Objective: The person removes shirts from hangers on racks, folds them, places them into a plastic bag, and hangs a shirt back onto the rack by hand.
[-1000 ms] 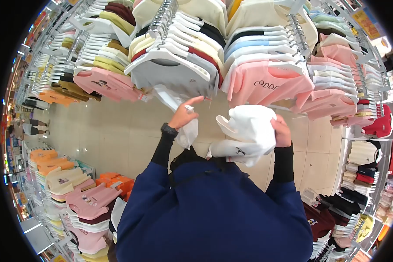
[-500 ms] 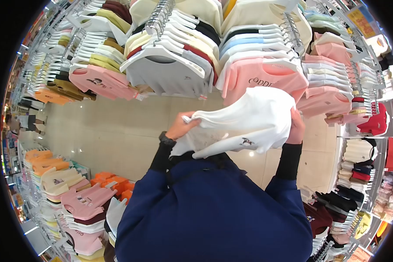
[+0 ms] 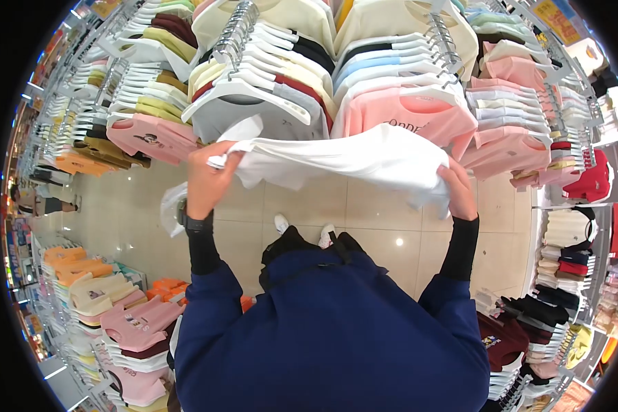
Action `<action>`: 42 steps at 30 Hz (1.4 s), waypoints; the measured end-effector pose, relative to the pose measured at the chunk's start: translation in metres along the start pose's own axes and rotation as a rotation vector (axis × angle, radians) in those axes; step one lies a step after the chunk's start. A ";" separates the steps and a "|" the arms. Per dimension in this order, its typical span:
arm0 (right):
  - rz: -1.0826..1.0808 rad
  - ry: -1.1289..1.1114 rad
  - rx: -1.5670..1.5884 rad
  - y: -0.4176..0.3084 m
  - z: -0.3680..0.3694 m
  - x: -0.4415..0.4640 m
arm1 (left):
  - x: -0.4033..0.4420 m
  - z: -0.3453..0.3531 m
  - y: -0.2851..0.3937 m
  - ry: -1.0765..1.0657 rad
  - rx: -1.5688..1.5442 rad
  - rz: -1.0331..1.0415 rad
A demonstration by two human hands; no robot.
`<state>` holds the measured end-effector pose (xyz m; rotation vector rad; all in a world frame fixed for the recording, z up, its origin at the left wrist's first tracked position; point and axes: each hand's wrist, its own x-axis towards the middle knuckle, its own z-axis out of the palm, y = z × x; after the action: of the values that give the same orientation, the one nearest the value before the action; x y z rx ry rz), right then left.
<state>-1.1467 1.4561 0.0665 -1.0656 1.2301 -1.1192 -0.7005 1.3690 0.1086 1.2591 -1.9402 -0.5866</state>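
A white garment is stretched sideways in the air between my two hands, in front of the hanging clothes. My left hand, with a dark watch at the wrist, is closed on its left end, and some white cloth hangs down behind that wrist. At the garment's right end, my right hand grips the fabric. Just beyond are a grey shirt on a white hanger and a pink shirt with dark lettering, partly covered by the white cloth.
Racks of hanging shirts run along the front and sides. Pink shirts and orange folded clothes are at the lower left. Dark red garments hang at the lower right. Tiled floor shows below my hands. A person is at the far left.
My left hand has moved left and up, pulling the white garment out wide and flatter. The garment's printed figure has gone from view.
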 end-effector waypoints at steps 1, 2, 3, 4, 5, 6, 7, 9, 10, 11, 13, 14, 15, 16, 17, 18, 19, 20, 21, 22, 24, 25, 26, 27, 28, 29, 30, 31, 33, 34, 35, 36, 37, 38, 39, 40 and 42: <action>0.030 -0.061 0.003 0.006 0.000 0.006 | 0.002 -0.007 -0.003 0.000 0.044 -0.041; 0.058 -0.125 0.005 0.010 0.001 0.011 | 0.003 -0.013 -0.006 0.018 0.032 -0.042; 0.037 -0.182 -0.050 0.006 0.012 0.013 | 0.003 -0.018 -0.010 0.037 0.020 -0.045; 0.000 -0.233 -0.111 0.002 0.024 0.016 | 0.004 -0.022 -0.014 0.056 0.009 -0.049; -0.036 -0.285 -0.173 -0.001 0.037 0.019 | 0.003 -0.024 -0.019 0.085 -0.043 -0.060; -0.073 -0.339 -0.234 -0.002 0.045 0.022 | 0.001 -0.027 -0.025 0.088 -0.052 -0.064; -0.032 -0.422 -0.273 -0.002 0.048 0.029 | 0.000 -0.030 -0.031 0.092 -0.062 -0.069; 0.050 -0.434 -0.325 0.003 0.053 0.041 | -0.004 -0.035 -0.045 0.077 -0.085 -0.091; 0.093 -0.441 -0.352 0.005 0.055 0.044 | -0.007 -0.038 -0.051 0.059 -0.098 -0.109; 0.072 -0.393 -0.273 0.005 0.057 0.047 | -0.010 -0.040 -0.056 0.042 -0.111 -0.127; 0.039 -0.292 -0.113 0.004 0.060 0.048 | -0.016 -0.043 -0.055 0.003 -0.209 -0.179; -0.054 -0.285 -0.157 0.006 0.060 0.052 | -0.019 -0.043 -0.055 -0.019 -0.260 -0.204; -0.148 -0.275 -0.201 0.005 0.062 0.057 | -0.022 -0.045 -0.058 -0.070 -0.277 -0.232; -0.243 -0.263 -0.243 0.003 0.064 0.060 | -0.026 -0.047 -0.063 -0.123 -0.296 -0.258; -0.169 -0.242 -0.180 0.001 0.068 0.057 | -0.028 -0.048 -0.066 -0.176 -0.314 -0.284; -0.124 -0.235 -0.171 0.002 0.068 0.056 | -0.029 -0.048 -0.068 -0.206 -0.365 -0.280; -0.080 -0.229 -0.162 0.005 0.067 0.057 | -0.030 -0.049 -0.069 -0.236 -0.415 -0.277; -0.034 -0.222 -0.152 0.008 0.067 0.057 | -0.031 -0.049 -0.070 -0.266 -0.465 -0.274; -0.036 -0.281 -0.149 0.012 0.064 0.058 | -0.031 -0.048 -0.070 -0.265 -0.509 -0.297; -0.038 -0.338 -0.145 0.016 0.059 0.060 | -0.031 -0.047 -0.070 -0.265 -0.553 -0.320; -0.021 -0.425 -0.111 0.021 0.059 0.061 | -0.030 -0.045 -0.065 -0.282 -0.619 -0.345; -0.002 -0.455 -0.080 0.022 0.063 0.060 | -0.027 -0.044 -0.058 -0.300 -0.641 -0.349; 0.017 -0.483 -0.051 0.023 0.067 0.059 | -0.025 -0.043 -0.055 -0.319 -0.664 -0.352; 0.059 -0.552 0.035 0.020 0.071 0.057 | -0.024 -0.041 -0.057 -0.331 -0.665 -0.341; 0.045 -0.537 -0.007 0.020 0.077 0.055 | -0.023 -0.040 -0.062 -0.340 -0.665 -0.331; 0.032 -0.525 -0.049 0.020 0.085 0.052 | -0.023 -0.039 -0.065 -0.348 -0.664 -0.321; 0.018 -0.512 -0.091 0.019 0.089 0.049 | -0.023 -0.039 -0.064 -0.343 -0.660 -0.319; 0.018 -0.553 -0.240 0.018 0.084 0.051 | -0.022 -0.038 -0.062 -0.339 -0.657 -0.316; 0.004 -0.609 -0.147 0.020 0.082 0.050 | -0.022 -0.038 -0.062 -0.343 -0.657 -0.310; -0.004 -0.637 -0.100 0.020 0.082 0.049 | -0.023 -0.038 -0.065 -0.349 -0.660 -0.309; -0.014 -0.637 -0.092 0.019 0.084 0.047 | -0.023 -0.039 -0.066 -0.353 -0.662 -0.308; -0.024 -0.637 -0.085 0.014 0.088 0.043 | -0.024 -0.039 -0.064 -0.341 -0.660 -0.313; -0.035 -0.637 -0.078 0.011 0.090 0.040 | -0.024 -0.039 -0.061 -0.329 -0.658 -0.318; -0.073 -0.630 -0.104 0.011 0.091 0.038 | -0.024 -0.039 -0.059 -0.317 -0.656 -0.322; -0.112 -0.624 -0.130 0.010 0.091 0.037 | -0.025 -0.039 -0.060 -0.318 -0.660 -0.324; -0.151 -0.618 -0.155 0.010 0.091 0.036 | -0.026 -0.039 -0.061 -0.319 -0.663 -0.325; -0.091 -0.510 -0.299 0.017 0.085 0.040 | -0.026 -0.039 -0.062 -0.316 -0.667 -0.326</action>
<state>-1.0604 1.4194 0.0480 -1.5343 0.9584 -0.6734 -0.6283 1.3679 0.0803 1.0801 -1.5576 -1.5295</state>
